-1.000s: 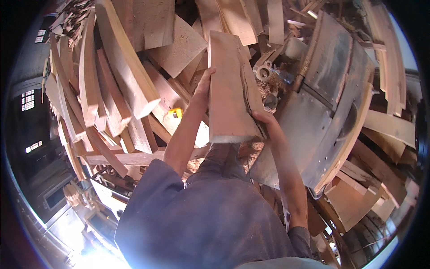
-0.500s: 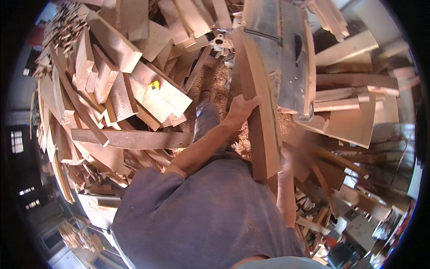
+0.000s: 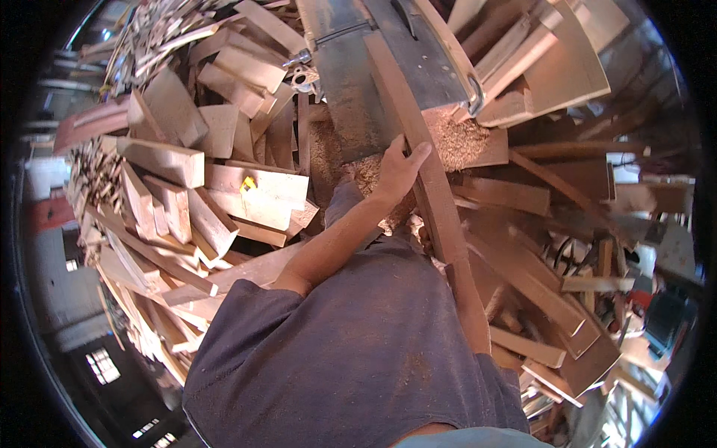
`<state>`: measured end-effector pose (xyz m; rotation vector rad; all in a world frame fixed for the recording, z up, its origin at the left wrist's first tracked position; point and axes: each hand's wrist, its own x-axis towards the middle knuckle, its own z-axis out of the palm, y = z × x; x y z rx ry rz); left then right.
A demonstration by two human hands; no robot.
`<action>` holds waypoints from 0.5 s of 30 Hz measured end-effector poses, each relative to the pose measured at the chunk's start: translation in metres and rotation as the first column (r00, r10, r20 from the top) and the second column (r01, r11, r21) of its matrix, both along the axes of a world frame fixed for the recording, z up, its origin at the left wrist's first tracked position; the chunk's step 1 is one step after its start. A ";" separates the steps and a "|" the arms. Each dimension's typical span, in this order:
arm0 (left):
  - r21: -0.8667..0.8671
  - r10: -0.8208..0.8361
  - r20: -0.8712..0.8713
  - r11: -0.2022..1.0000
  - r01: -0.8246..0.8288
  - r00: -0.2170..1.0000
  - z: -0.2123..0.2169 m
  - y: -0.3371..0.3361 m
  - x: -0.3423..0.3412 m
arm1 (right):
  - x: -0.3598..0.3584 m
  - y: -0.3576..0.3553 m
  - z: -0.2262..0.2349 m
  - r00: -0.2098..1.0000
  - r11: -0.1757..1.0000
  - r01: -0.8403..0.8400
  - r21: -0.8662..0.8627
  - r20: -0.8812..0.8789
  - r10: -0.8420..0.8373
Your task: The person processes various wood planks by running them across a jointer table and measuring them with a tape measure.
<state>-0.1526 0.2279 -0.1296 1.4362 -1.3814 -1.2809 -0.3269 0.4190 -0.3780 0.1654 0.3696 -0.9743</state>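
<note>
Midway along a long, straight-edged wooden plank [image 3: 438, 205], the left hand [image 3: 403, 170] is wrapped over its edge. It slants from the dusty dark shirt [image 3: 351, 336] across a flat grey metal machine table [image 3: 345, 93], beside flaky shavings [image 3: 455, 142]. The right hand is hidden; I cannot tell its grip.

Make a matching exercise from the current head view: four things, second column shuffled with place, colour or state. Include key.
Things
1. small yellow object
2. left hand
3. wood shavings
4. metal machine bed

Place, colour or state
A. tan and loose, heaped by the machine's near end
B. gripping the long board
C. grey and flat, toward the top of the picture
D. lying on a pale board, at the person's left

Pairs: 1-D, 2-B, 3-A, 4-C
</note>
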 end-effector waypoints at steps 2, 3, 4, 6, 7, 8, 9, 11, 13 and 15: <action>0.004 -0.053 -0.022 0.999 0.053 0.998 -0.001 0.002 -0.006 | 0.003 0.009 -0.020 0.988 1.000 0.020 -0.021 -0.150 -0.023; 0.035 -0.044 -0.064 0.998 0.046 0.997 -0.003 0.004 -0.001 | 0.011 0.009 -0.022 0.976 1.000 0.000 -0.022 -0.217 -0.005; 0.066 -0.038 -0.105 0.997 0.045 0.994 -0.006 0.005 0.002 | 0.019 0.009 -0.023 0.978 1.000 0.009 0.021 -0.208 -0.005; 0.094 -0.053 -0.158 0.993 0.068 0.986 -0.017 0.007 0.008 | 0.029 0.005 -0.006 0.992 0.988 0.058 0.146 -0.120 -0.041; 0.111 -0.047 -0.183 0.992 0.068 0.982 -0.023 0.009 0.013 | 0.031 0.001 0.013 0.997 0.970 0.072 0.232 -0.037 -0.065; 0.129 -0.034 -0.218 0.990 0.063 0.975 -0.025 0.011 0.018 | 0.030 0.000 0.034 0.981 0.969 0.065 0.239 -0.191 -0.019; 0.117 -0.021 -0.210 0.992 0.046 0.978 -0.024 0.015 0.021 | 0.028 -0.001 0.056 0.941 0.967 0.054 0.249 -0.338 0.034; 0.085 -0.036 -0.201 0.995 0.054 0.979 -0.017 0.019 0.017 | 0.022 0.001 0.067 0.871 0.975 -0.011 0.222 -0.477 0.119; 0.138 -0.044 -0.185 0.988 0.070 0.982 -0.023 0.017 0.013 | 0.020 0.010 0.057 0.903 0.979 0.074 0.191 -0.430 0.016; 0.175 -0.030 -0.171 0.983 0.061 0.985 -0.058 0.009 0.025 | 0.024 0.015 0.052 0.896 0.960 0.187 0.210 -0.437 -0.079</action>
